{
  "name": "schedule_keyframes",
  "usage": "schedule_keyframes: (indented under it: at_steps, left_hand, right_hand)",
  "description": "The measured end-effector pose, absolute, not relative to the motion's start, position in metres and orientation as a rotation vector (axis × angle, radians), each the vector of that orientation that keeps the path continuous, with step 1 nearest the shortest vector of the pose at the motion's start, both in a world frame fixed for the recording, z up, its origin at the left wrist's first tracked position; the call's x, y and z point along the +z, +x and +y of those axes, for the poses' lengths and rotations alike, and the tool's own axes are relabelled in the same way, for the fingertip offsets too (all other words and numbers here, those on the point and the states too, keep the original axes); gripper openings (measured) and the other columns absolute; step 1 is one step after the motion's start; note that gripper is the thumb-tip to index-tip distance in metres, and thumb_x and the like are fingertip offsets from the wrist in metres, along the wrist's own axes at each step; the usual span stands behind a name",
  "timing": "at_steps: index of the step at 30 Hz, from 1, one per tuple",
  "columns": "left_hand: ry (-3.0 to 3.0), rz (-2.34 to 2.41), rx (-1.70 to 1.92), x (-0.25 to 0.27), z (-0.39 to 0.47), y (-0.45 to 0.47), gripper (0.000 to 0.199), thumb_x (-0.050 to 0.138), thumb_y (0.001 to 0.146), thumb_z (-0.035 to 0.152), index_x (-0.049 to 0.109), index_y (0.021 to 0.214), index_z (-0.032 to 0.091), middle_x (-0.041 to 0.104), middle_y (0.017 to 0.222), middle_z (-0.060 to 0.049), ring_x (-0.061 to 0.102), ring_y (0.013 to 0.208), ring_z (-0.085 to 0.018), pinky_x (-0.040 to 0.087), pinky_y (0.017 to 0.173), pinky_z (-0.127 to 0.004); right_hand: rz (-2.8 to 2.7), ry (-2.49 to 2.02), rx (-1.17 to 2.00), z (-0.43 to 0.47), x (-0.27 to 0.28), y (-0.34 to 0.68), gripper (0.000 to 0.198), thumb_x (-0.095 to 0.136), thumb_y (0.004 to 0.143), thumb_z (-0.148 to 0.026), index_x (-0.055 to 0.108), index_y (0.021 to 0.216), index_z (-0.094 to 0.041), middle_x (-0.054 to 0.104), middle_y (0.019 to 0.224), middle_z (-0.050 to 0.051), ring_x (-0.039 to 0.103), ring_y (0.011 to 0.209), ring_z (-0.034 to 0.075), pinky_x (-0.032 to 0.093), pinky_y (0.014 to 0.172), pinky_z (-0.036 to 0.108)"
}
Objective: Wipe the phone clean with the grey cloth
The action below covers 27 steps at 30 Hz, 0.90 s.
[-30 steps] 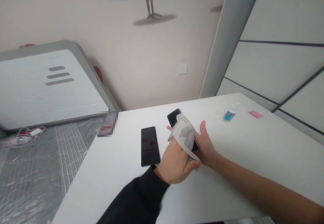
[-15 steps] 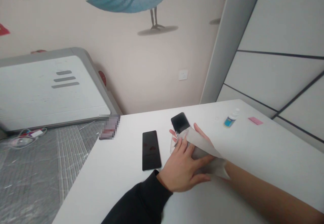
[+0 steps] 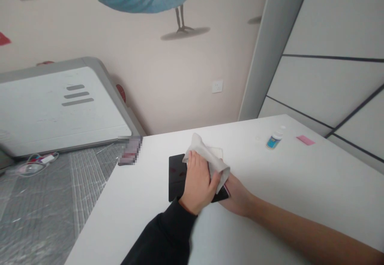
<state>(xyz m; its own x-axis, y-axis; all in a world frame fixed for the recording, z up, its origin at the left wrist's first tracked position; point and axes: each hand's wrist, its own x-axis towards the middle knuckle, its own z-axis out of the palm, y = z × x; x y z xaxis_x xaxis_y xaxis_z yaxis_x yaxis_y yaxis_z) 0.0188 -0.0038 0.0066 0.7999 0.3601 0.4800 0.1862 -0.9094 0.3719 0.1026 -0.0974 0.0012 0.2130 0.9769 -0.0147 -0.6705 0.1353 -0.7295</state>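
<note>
My left hand point(image 3: 197, 182), in a black sleeve, presses a white cloth point(image 3: 207, 159) down over a black phone point(image 3: 222, 195). That phone rests in my right hand point(image 3: 237, 195), whose bare forearm comes in from the lower right; only the phone's near corner shows under the cloth. A second black phone point(image 3: 176, 173) lies flat on the white table point(image 3: 300, 185) just left of my left hand, partly covered by it.
A small blue-labelled bottle point(image 3: 273, 140) and a pink slip point(image 3: 305, 139) lie at the table's far right. A blurred object point(image 3: 129, 150) sits at the table's far left corner. Beyond the left edge are a grey floor and a white panel point(image 3: 60, 105).
The cloth was draped loosely over my right wrist; my left hand has now gathered it and moved up over the held phone, hiding its screen.
</note>
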Motion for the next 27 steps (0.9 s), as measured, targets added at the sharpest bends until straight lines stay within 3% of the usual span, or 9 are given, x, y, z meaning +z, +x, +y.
schedule_keyframes:
  at_steps: [3,8,10,16,21,27]
  left_hand:
    - [2.731,0.298,0.713,0.008,-0.006,0.019,0.049,0.042,0.099,0.030,0.050,0.144,0.013,0.050,0.152,-0.021,0.031,0.150,-0.043,0.018,0.120,-0.072]
    - [2.745,0.253,0.724,0.005,-0.011,0.020,0.077,0.054,0.089,0.028,0.026,0.159,0.010,0.031,0.165,-0.021,0.008,0.155,-0.048,0.011,0.119,-0.076]
    - [2.735,0.196,0.795,0.002,-0.011,0.019,0.077,0.051,0.091,0.028,0.022,0.160,0.010,0.030,0.165,-0.021,0.005,0.156,-0.045,0.013,0.120,-0.073]
    - [2.717,0.226,1.018,-0.002,-0.012,0.021,0.063,0.035,0.099,0.023,0.023,0.159,0.006,0.036,0.161,-0.024,0.015,0.157,-0.034,0.025,0.121,-0.063]
    - [2.738,0.336,0.901,0.006,-0.010,0.025,0.064,0.036,0.101,0.029,0.020,0.159,0.005,0.029,0.164,-0.026,0.015,0.157,-0.037,0.027,0.121,-0.064]
    - [2.739,0.331,0.941,0.005,-0.006,0.027,0.059,0.037,0.099,0.025,0.031,0.156,0.009,0.042,0.158,-0.024,0.024,0.154,-0.037,0.024,0.121,-0.067]
  right_hand:
    - [-0.418,-0.675,1.493,-0.096,0.007,0.110,0.062,0.055,0.090,-0.070,0.070,0.124,-0.021,0.074,0.125,0.010,0.055,0.136,0.030,0.034,0.119,0.050]
    - [-0.340,-0.617,1.459,-0.094,0.015,0.116,0.062,0.051,0.093,-0.069,0.064,0.133,-0.024,0.071,0.132,0.006,0.054,0.138,0.025,0.031,0.122,0.042]
    - [-0.328,-0.570,1.452,-0.093,0.018,0.114,0.061,0.049,0.095,-0.068,0.064,0.134,-0.023,0.070,0.134,0.006,0.054,0.138,0.024,0.031,0.122,0.041]
    - [-0.302,-0.552,1.485,-0.093,0.018,0.109,0.059,0.044,0.098,-0.064,0.068,0.129,-0.020,0.073,0.129,0.008,0.058,0.134,0.023,0.039,0.117,0.040]
    - [-0.282,-0.543,1.452,-0.091,0.022,0.111,0.053,0.043,0.100,-0.058,0.066,0.131,-0.022,0.074,0.126,0.006,0.060,0.132,0.023,0.040,0.116,0.040]
    - [-0.222,-0.579,1.476,-0.090,0.018,0.115,0.043,0.050,0.101,-0.046,0.069,0.126,-0.016,0.077,0.118,0.008,0.067,0.123,0.025,0.044,0.114,0.039]
